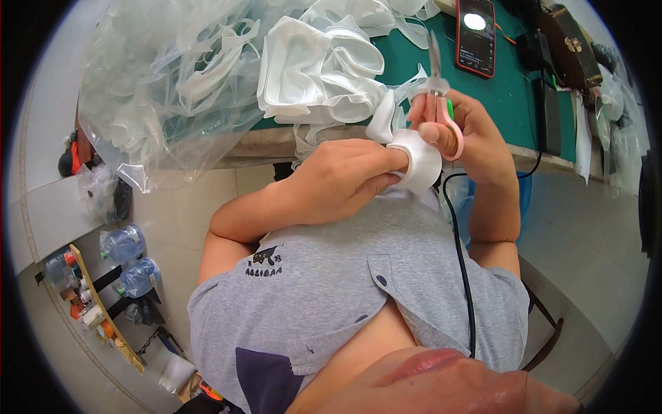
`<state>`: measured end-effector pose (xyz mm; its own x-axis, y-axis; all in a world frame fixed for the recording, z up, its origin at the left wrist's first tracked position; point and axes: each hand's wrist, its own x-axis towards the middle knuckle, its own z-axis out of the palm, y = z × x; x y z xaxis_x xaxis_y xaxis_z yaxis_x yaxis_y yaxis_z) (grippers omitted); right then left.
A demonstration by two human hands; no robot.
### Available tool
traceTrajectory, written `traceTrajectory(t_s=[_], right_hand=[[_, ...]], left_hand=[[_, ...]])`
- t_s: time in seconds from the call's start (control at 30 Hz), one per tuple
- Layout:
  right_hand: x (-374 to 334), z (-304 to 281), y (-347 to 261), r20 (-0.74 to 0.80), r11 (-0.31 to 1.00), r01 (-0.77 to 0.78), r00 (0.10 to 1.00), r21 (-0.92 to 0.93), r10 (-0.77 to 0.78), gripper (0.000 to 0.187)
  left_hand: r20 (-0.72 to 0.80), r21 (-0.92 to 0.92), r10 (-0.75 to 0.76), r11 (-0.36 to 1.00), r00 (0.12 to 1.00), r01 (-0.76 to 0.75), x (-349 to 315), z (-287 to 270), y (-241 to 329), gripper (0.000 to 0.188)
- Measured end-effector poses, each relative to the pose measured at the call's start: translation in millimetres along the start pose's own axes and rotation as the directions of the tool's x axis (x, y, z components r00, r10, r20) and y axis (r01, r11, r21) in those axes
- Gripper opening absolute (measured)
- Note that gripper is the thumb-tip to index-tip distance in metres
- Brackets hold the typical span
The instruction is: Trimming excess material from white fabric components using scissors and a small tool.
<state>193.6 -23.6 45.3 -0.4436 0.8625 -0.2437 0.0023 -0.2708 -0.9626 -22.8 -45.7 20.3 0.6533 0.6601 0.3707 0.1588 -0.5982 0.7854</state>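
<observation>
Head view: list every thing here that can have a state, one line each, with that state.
scissors: held in right hand, blades shut, pointing up.
white ring piece: gripped by left hand, above the lap.
phone: screen lit, lying flat on green table.
clear plastic bag: open, crumpled, hanging over table edge.
white moulded pieces: piled loose.

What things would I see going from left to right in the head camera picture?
Water bottles → clear plastic bag → pile of white pieces → left hand → scissors in the right hand → phone
</observation>
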Motion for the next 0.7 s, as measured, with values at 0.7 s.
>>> traceTrajectory(t_s=[0.7], right_hand=[[87.8,-64.9,-19.7,0.142,0.813,0.155,0.986,-0.561,-0.090,0.025]], left_hand=[[0.002,-0.903,-0.565,0.354,0.825,0.245,35.9,-35.7,-46.1,0.075]])
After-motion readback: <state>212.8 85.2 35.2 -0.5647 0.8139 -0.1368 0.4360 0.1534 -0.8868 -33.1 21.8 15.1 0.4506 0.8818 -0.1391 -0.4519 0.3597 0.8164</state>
